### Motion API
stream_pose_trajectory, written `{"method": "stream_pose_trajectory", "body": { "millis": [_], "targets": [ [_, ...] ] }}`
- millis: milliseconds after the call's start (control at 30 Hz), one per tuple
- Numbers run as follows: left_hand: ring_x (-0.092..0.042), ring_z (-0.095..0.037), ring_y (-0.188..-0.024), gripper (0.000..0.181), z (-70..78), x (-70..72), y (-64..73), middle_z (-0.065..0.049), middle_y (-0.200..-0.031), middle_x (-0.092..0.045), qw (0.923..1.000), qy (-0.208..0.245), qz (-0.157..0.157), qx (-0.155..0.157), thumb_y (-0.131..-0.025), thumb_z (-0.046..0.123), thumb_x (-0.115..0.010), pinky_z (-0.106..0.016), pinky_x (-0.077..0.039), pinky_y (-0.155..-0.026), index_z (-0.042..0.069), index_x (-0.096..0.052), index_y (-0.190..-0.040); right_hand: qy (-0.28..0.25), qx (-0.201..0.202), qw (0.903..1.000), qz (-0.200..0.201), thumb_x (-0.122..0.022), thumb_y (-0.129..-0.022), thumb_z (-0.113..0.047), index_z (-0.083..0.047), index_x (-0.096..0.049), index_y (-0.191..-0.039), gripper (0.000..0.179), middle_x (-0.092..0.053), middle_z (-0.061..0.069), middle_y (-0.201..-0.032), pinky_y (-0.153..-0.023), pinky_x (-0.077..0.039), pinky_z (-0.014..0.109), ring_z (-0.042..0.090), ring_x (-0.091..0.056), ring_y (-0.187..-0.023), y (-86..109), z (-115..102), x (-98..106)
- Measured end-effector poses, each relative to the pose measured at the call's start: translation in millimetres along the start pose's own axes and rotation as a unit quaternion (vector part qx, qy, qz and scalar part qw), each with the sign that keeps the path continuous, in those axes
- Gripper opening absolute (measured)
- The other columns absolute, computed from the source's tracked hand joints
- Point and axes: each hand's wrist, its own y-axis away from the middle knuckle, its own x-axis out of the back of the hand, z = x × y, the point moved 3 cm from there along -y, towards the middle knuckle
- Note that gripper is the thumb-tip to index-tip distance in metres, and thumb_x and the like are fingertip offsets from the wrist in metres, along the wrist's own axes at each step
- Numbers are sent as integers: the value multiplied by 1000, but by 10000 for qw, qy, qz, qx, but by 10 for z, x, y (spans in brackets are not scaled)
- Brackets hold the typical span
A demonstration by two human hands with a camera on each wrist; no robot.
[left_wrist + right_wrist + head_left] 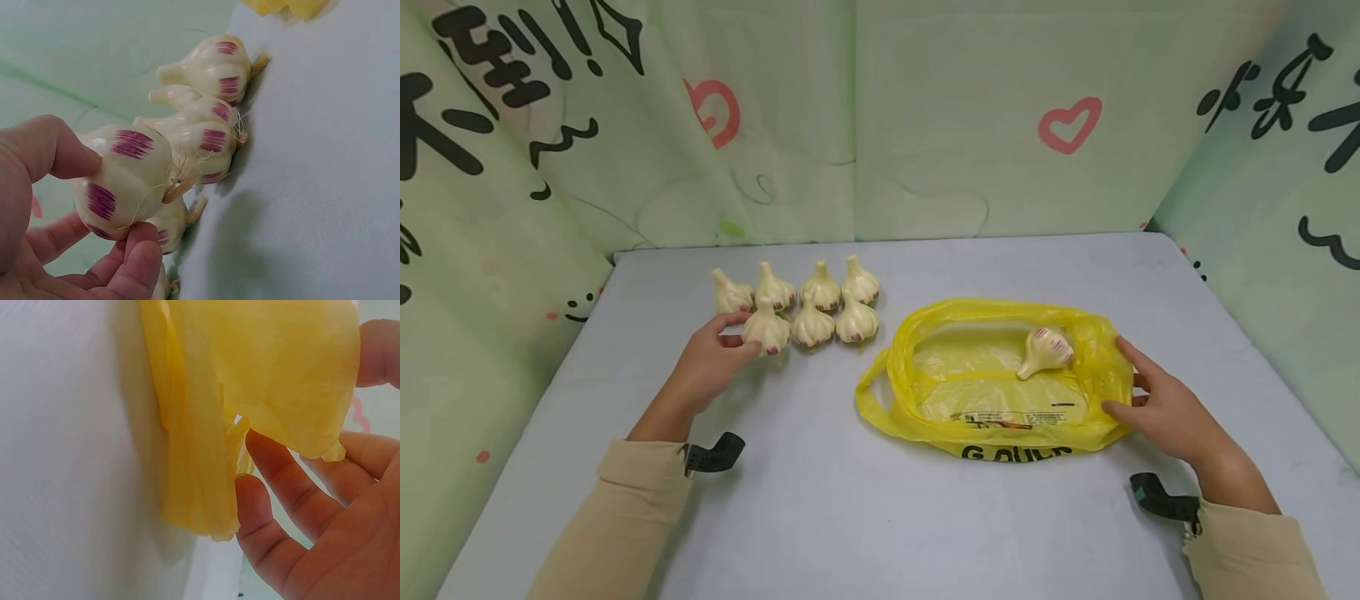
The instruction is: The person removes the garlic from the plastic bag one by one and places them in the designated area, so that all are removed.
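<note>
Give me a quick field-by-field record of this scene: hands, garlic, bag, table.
left hand: grips one garlic bulb between thumb and fingers
right hand: fingers straight, touching the bag's right edge
bag: yellow plastic, lying open on the table
garlic in bag: one bulb, on its side
garlic group: six more bulbs in two rows, left of the bag

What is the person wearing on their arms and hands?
Both arms wear long beige sleeves, with soft cuffs ending at the wrists. A black strap sticks out by the left cuff, and another black strap by the right cuff. The left hand and right hand are bare: no gloves, rings or watch showing.
</note>
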Motion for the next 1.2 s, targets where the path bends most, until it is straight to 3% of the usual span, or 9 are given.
{"method": "stream_pose_trajectory", "body": {
  "millis": [133,333,433,533,733,933,1200],
  "targets": [
    [-51,-31,-110,63,-33,-9,-44,-23,-135,-48,10000,41,-14,15,-96,19,-60,-38,-45,-85,12,-36,-154,8,-40,10000,-8,-66,-96,-24,-3,-1,-160,94,-29,41,-147,-87,-51,52,52,-54,-110,-2,-2,-3],
    [-50,-34,-117,66,-76,-15,-105,-24,-139,-46,9999,16,1,102,-95,19,-60,-40,-46,-89,12,-35,-155,5,-53,10000,-21,-67,-95,-24,-2,-2,-160,94,-30,41,-146,-77,-50,23,51,-54,-110,-5,-4,-1],
    [-49,-35,-119,66,-103,-16,-138,-24,-140,-45,9999,34,-24,139,-95,19,-60,-40,-45,-90,12,-34,-156,-1,-28,10000,-19,-67,-95,-24,-2,-2,-160,94,-30,41,-146,-73,-47,17,51,-55,-109,-5,-8,4],
    [-48,-36,-120,66,-132,-21,-173,-25,-141,-44,9999,50,-56,154,-96,19,-59,-40,-45,-91,12,-34,-157,12,-24,10000,-14,-67,-95,-23,-2,-2,-160,94,-31,41,-146,-75,-48,20,51,-55,-109,-6,-12,7],
    [-47,-35,-124,66,-195,-49,-236,-25,-143,-44,9997,104,-94,188,-96,17,-58,-40,-44,-93,11,-34,-156,40,-52,10000,-19,-67,-95,-24,-3,-2,-160,94,-29,41,-147,-84,-53,44,52,-53,-110,-2,-13,0],
    [-46,-36,-126,67,-216,-57,-259,-25,-145,-42,9997,-2,-100,222,-95,20,-56,-42,-44,-94,12,-33,-157,40,-63,10000,-13,-67,-95,-24,-3,-2,-160,94,-30,41,-146,-80,-53,35,51,-54,-109,1,-11,2],
    [-41,-37,-132,68,-197,-54,-273,-26,-150,-37,9997,-99,-116,181,-97,20,-55,-45,-43,-100,12,-29,-159,60,-73,10000,-5,-66,-95,-22,-1,-2,-159,93,-29,41,-146,-84,-54,47,53,-53,-110,19,-21,4]
  ]
}}
